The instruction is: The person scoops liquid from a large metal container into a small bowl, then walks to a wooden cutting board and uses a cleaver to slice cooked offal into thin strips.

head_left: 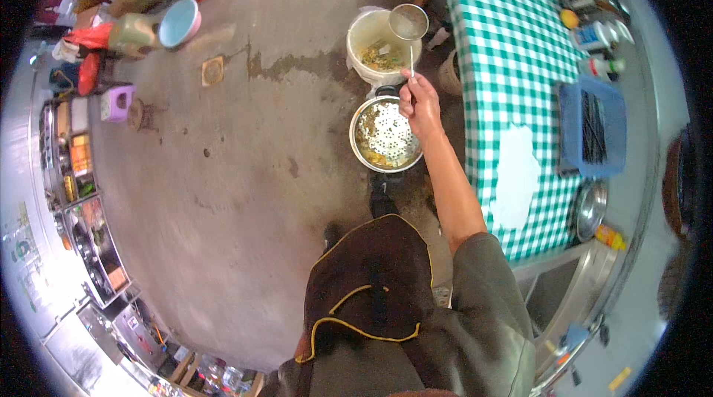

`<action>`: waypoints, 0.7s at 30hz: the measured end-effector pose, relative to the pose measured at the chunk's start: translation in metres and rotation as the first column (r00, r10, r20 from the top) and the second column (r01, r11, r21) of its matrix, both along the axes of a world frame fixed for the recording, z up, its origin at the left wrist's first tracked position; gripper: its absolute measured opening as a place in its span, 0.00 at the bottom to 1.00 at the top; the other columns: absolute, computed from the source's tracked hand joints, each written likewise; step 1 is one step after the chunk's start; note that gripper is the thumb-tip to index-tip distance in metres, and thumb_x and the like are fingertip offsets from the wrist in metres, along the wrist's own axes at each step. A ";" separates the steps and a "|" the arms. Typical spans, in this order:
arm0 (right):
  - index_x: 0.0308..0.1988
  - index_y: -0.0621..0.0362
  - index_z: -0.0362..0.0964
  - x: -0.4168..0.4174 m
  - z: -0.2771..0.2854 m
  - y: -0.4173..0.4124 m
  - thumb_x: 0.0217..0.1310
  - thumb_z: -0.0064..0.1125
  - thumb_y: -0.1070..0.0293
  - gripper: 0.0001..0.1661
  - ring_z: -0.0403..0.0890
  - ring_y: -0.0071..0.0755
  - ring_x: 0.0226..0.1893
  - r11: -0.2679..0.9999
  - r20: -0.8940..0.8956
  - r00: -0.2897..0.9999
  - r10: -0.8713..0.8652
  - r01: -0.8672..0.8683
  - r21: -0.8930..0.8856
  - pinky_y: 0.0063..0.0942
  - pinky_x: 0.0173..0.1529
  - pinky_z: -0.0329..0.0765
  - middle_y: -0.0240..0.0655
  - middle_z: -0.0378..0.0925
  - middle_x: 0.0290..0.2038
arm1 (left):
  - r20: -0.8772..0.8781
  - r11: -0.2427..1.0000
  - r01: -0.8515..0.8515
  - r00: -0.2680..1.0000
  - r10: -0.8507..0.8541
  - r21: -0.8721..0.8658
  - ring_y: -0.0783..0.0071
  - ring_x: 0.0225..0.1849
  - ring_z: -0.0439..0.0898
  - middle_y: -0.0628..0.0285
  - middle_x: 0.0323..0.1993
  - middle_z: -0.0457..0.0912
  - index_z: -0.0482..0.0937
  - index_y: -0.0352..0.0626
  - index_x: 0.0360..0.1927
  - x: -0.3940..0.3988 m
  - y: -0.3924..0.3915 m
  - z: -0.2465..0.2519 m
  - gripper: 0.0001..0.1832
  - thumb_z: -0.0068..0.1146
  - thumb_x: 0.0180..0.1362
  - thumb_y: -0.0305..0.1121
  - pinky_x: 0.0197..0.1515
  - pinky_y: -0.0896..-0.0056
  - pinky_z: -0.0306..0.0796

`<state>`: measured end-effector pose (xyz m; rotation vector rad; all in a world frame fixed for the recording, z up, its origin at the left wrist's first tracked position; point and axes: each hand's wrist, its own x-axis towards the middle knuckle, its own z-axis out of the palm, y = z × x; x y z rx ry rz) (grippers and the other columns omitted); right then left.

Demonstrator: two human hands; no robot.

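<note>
My right hand grips the thin handle of a round metal strainer ladle. The ladle's head hangs over the right part of a pale bucket lined with a plastic bag. Inside the bucket lie wet food scraps, yellowish and green. Nearer to me, below my hand, stands a round metal pot with a dark handle. A shiny perforated steamer plate lies in it, with brownish liquid or scraps around and beneath the plate. My left hand is out of view.
To the right stands a table with a green-and-white checked cloth, bearing a blue plastic basket and a metal bowl. A floor drain, a light-blue basin and a purple stool are on the left.
</note>
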<state>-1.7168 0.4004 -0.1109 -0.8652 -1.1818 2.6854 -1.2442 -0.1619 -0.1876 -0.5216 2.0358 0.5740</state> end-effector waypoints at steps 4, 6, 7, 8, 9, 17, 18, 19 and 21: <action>0.55 0.59 0.68 0.091 0.084 -0.033 0.75 0.46 0.62 0.17 0.61 0.19 0.15 1.000 -0.120 0.993 0.008 -0.011 -0.028 0.20 0.20 0.58 0.27 0.66 0.22 | -0.087 0.974 0.216 0.974 -0.210 0.069 0.51 0.33 0.82 0.49 0.31 0.83 0.83 0.43 0.32 -0.013 -0.060 -0.020 0.16 0.50 0.61 0.43 0.39 0.46 0.74; 0.55 0.60 0.69 0.144 0.113 -0.058 0.75 0.47 0.61 0.17 0.61 0.19 0.15 1.000 -0.136 0.991 -0.007 0.010 0.021 0.20 0.20 0.58 0.27 0.66 0.22 | -0.140 0.937 0.334 0.937 -0.319 0.099 0.51 0.33 0.82 0.48 0.31 0.83 0.83 0.43 0.32 -0.018 -0.089 -0.034 0.16 0.50 0.61 0.43 0.39 0.46 0.74; 0.55 0.60 0.69 0.173 0.125 -0.066 0.75 0.46 0.60 0.18 0.61 0.18 0.15 0.997 -0.132 0.990 -0.040 0.047 0.055 0.20 0.20 0.58 0.27 0.66 0.23 | -0.151 0.908 0.407 0.908 -0.391 0.100 0.51 0.33 0.82 0.48 0.31 0.83 0.83 0.43 0.32 -0.029 -0.104 -0.038 0.16 0.50 0.61 0.43 0.39 0.46 0.74; 0.55 0.60 0.68 0.208 0.137 -0.078 0.75 0.46 0.60 0.18 0.61 0.17 0.15 0.991 -0.093 0.992 -0.087 0.095 0.091 0.20 0.20 0.58 0.26 0.66 0.23 | -0.166 0.868 0.485 0.869 -0.466 0.103 0.50 0.33 0.82 0.48 0.31 0.83 0.83 0.43 0.32 -0.044 -0.123 -0.040 0.16 0.50 0.61 0.43 0.39 0.46 0.74; 0.54 0.61 0.69 0.241 0.143 -0.090 0.76 0.45 0.61 0.18 0.60 0.17 0.15 0.988 -0.087 0.990 -0.114 0.122 0.096 0.20 0.18 0.57 0.25 0.66 0.23 | -0.195 0.822 0.560 0.822 -0.535 0.102 0.50 0.33 0.82 0.48 0.31 0.83 0.83 0.43 0.32 -0.053 -0.135 -0.045 0.16 0.50 0.61 0.43 0.39 0.46 0.74; 0.49 0.55 0.72 0.528 0.113 -0.223 0.74 0.48 0.59 0.13 0.56 0.15 0.13 0.919 0.242 0.889 -0.388 0.353 0.174 0.18 0.16 0.53 0.22 0.62 0.20 | -0.242 0.451 0.854 0.510 -0.825 0.261 0.58 0.36 0.83 0.55 0.34 0.85 0.81 0.46 0.41 -0.144 -0.172 -0.045 0.14 0.50 0.62 0.43 0.38 0.49 0.72; 0.49 0.55 0.72 0.565 0.105 -0.242 0.74 0.49 0.59 0.14 0.57 0.15 0.13 0.892 0.262 0.853 -0.452 0.424 0.160 0.19 0.16 0.54 0.22 0.63 0.20 | -0.292 0.486 0.769 0.619 -0.729 0.416 0.60 0.37 0.83 0.57 0.35 0.86 0.80 0.47 0.42 -0.158 -0.166 -0.029 0.14 0.51 0.62 0.43 0.37 0.51 0.72; 0.48 0.56 0.72 0.605 0.099 -0.263 0.74 0.49 0.59 0.14 0.57 0.16 0.13 0.863 0.279 0.817 -0.505 0.485 0.143 0.19 0.16 0.54 0.22 0.63 0.20 | -0.257 0.529 0.692 0.696 -0.670 0.492 0.61 0.37 0.83 0.59 0.35 0.86 0.80 0.47 0.43 -0.165 -0.158 -0.027 0.14 0.51 0.62 0.43 0.37 0.52 0.71; 0.48 0.57 0.72 0.683 0.092 -0.312 0.74 0.50 0.59 0.14 0.58 0.16 0.13 0.792 0.334 0.724 -0.603 0.593 0.145 0.19 0.16 0.54 0.23 0.63 0.20 | -0.132 0.618 0.565 0.787 -0.603 0.546 0.63 0.37 0.83 0.60 0.35 0.86 0.79 0.47 0.43 -0.174 -0.130 -0.026 0.13 0.51 0.62 0.43 0.37 0.54 0.70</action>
